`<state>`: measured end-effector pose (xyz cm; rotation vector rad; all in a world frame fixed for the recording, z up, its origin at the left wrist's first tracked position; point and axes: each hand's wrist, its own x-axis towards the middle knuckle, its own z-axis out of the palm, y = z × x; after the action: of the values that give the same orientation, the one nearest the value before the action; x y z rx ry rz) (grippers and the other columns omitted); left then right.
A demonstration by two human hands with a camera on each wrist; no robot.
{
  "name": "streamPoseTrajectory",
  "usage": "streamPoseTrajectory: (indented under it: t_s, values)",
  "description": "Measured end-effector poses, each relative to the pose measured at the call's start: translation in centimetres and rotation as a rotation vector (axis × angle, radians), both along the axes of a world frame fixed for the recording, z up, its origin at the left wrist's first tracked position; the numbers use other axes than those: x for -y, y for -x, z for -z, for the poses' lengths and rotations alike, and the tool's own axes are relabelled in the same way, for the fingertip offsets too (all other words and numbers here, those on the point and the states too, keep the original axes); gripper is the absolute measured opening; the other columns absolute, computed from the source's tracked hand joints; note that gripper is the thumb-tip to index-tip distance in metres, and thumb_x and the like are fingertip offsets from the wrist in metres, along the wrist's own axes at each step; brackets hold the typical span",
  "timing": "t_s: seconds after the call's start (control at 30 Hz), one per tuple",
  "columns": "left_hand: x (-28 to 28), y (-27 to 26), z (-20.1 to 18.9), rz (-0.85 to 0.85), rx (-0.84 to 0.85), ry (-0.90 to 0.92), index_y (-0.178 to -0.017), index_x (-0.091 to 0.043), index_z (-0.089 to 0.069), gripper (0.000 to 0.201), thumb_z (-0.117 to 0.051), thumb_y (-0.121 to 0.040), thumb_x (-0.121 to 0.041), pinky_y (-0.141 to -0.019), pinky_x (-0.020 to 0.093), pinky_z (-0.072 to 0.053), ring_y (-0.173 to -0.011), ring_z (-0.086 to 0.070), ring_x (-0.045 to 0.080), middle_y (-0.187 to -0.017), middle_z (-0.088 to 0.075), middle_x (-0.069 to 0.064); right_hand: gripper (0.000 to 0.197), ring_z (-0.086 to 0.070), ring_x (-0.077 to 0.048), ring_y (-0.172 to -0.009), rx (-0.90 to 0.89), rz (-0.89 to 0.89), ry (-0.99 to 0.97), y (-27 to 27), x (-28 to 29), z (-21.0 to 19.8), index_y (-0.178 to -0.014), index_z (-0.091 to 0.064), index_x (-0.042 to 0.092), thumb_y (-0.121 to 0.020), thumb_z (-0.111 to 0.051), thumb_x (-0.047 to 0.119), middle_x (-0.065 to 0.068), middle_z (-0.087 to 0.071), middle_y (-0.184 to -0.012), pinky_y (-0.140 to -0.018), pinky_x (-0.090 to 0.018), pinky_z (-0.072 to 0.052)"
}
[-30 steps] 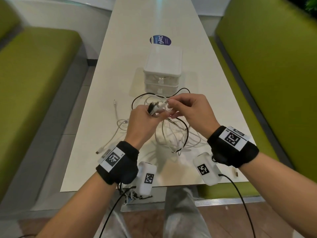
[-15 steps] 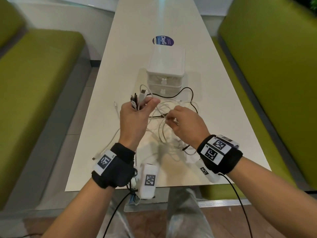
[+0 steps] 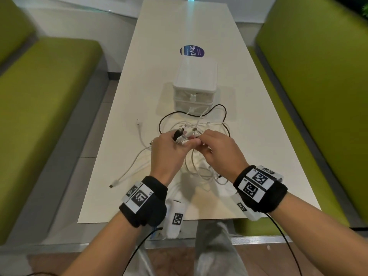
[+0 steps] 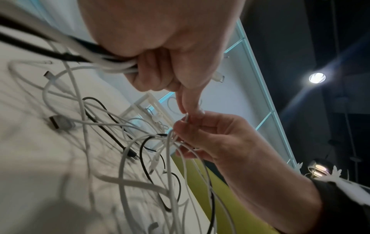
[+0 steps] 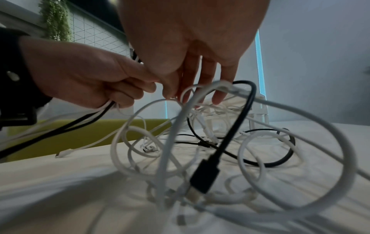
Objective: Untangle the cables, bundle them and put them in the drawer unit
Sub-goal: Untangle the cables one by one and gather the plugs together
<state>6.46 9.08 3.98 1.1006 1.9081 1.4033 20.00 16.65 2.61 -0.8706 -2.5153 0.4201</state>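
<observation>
A tangle of white and black cables (image 3: 201,124) (image 5: 200,142) lies on the white table (image 3: 139,86), in front of the white drawer unit (image 3: 195,84). My left hand (image 3: 169,150) (image 5: 90,82) grips a bunch of white and black cable ends (image 3: 180,134) (image 4: 120,64), plugs sticking up past the fist. My right hand (image 3: 217,150) (image 4: 202,131) is right beside it, thumb and forefinger pinching a thin white cable end (image 4: 186,119) at the left forefinger's tip. Loops hang from both hands onto the table. The drawers look shut.
A round blue sticker (image 3: 192,51) lies on the table behind the drawer unit. Green benches (image 3: 39,96) (image 3: 318,86) flank the table on both sides. One white cable (image 3: 127,170) trails toward the near left edge. My grey-trousered legs (image 3: 215,251) are under the near edge.
My left hand has come down and rightward with its bunch of cable ends. My right hand has moved up from the pile to meet it, carrying a white cable end.
</observation>
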Motion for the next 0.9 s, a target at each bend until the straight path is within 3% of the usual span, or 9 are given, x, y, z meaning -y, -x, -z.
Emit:
streamPoseTrajectory:
  t_s: [0.07,0.1,0.2,0.37,0.47,0.6,0.67,0.8,0.9]
  values:
    - [-0.1,0.1,0.2,-0.002,0.012,-0.008,-0.069,-0.026,-0.070,0.014,-0.082,-0.075,-0.030,-0.059,0.021,-0.047,-0.059,-0.062,0.003,-0.058,-0.066,-0.017,0.021,-0.058,-0.024,-0.073,-0.014,-0.001,0.003,0.1,0.1,0.0,-0.086,-0.067,0.010,-0.089,-0.054,0.026,-0.001,-0.062,-0.080,-0.058,-0.031,-0.043]
    - [-0.1,0.1,0.3,-0.007,0.014,-0.022,-0.071,-0.019,-0.072,0.014,-0.082,-0.076,-0.028,-0.063,0.031,-0.052,-0.065,-0.066,0.012,-0.064,-0.070,-0.009,0.024,-0.058,-0.024,-0.072,-0.021,0.000,0.006,0.2,0.1,0.0,-0.085,-0.066,0.010,-0.090,-0.051,0.029,-0.001,-0.062,-0.079,-0.058,-0.031,-0.043]
    - [0.1,0.0,-0.4,-0.024,0.040,-0.073,-0.073,-0.018,-0.073,0.011,-0.080,-0.078,-0.024,-0.075,0.045,-0.054,-0.076,-0.069,0.025,-0.071,-0.073,0.002,0.016,-0.058,-0.022,-0.070,-0.024,0.010,0.051,0.5,-0.1,0.2,-0.086,-0.068,0.011,-0.089,-0.062,0.025,0.000,-0.061,-0.081,-0.058,-0.030,-0.043]
    - [0.2,1.2,-3.6,-0.092,0.131,-0.307,-0.074,-0.015,-0.070,0.011,-0.077,-0.082,-0.019,-0.070,0.021,-0.050,-0.063,-0.059,0.002,-0.058,-0.062,-0.015,0.012,-0.063,-0.016,-0.079,-0.054,0.081,0.163,0.5,-0.9,1.5,-0.091,-0.074,0.014,-0.088,-0.070,0.025,0.004,-0.065,-0.091,-0.072,-0.030,-0.049]
    - [0.0,2.0,-4.1,-0.172,0.180,-0.370,-0.073,-0.018,-0.068,0.014,-0.075,-0.084,-0.017,-0.072,0.016,-0.049,-0.066,-0.057,0.009,-0.065,-0.056,0.002,0.012,-0.065,-0.017,-0.080,-0.064,0.104,0.162,0.6,-1.1,1.5,-0.091,-0.075,0.013,-0.087,-0.070,0.023,0.003,-0.066,-0.090,-0.072,-0.028,-0.050]
    - [-0.3,2.9,-1.6,-0.196,0.189,-0.143,-0.086,-0.012,-0.076,0.032,-0.066,-0.089,-0.042,-0.067,0.021,-0.045,-0.056,-0.054,-0.003,-0.062,-0.069,-0.009,0.011,-0.064,-0.019,-0.081,-0.081,0.083,0.146,0.4,-1.2,1.0,-0.090,-0.074,0.014,-0.089,-0.067,0.023,0.002,-0.067,-0.091,-0.072,-0.035,-0.051]
    - [0.3,2.0,-0.7,-0.123,0.158,-0.090,-0.086,-0.014,-0.077,0.042,-0.062,-0.085,-0.053,-0.066,0.021,-0.046,-0.060,-0.059,0.001,-0.071,-0.073,-0.007,0.013,-0.062,-0.019,-0.080,-0.072,0.081,0.153,0.2,-1.3,0.7,-0.090,-0.072,0.016,-0.091,-0.064,0.026,0.002,-0.066,-0.091,-0.072,-0.037,-0.050]
    - [1.0,-0.4,0.0,0.018,0.098,-0.003,-0.080,-0.013,-0.076,0.020,-0.077,-0.079,-0.034,-0.049,0.012,-0.031,-0.046,-0.042,0.002,-0.044,-0.049,-0.018,0.018,-0.060,-0.022,-0.076,-0.020,-0.008,0.068,0.2,-0.9,0.5,-0.089,-0.069,0.013,-0.092,-0.058,0.027,0.001,-0.063,-0.087,-0.063,-0.038,-0.049]
    - [0.7,-0.4,0.5,-0.029,-0.013,0.030,-0.066,-0.024,-0.069,0.021,-0.077,-0.078,-0.038,-0.048,0.015,-0.033,-0.048,-0.042,0.005,-0.044,-0.050,-0.015,0.018,-0.060,-0.023,-0.076,-0.007,-0.050,0.033,0.0,-0.7,0.7,-0.089,-0.068,0.011,-0.089,-0.055,0.024,0.000,-0.064,-0.086,-0.061,-0.039,-0.049]
